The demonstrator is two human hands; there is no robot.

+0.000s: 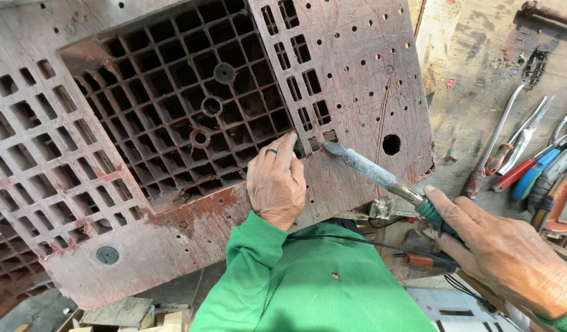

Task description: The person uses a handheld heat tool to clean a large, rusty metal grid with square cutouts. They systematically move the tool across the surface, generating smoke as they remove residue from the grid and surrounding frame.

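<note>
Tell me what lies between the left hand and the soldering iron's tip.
Head view: only bare, scratched reddish-brown plastic panel separates left hand from grey soldering iron tip.

Bright, even daylight; soft shadows inside the grid cells; sharp focus throughout; slight wide-angle bending at the edges.

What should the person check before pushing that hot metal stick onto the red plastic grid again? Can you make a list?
1. Soldering iron gripped by its green handle in the right hand: ok.
2. Tip resting on the red plastic panel beside a slot: ok.
3. Left hand pressed flat on the panel, steadying it: ok.
4. Left fingers clear of the hot tip: not ok, they lie close beside it.
5. Black cord free of snags: cannot tell.
6. Tip hot enough: cannot tell.
</note>
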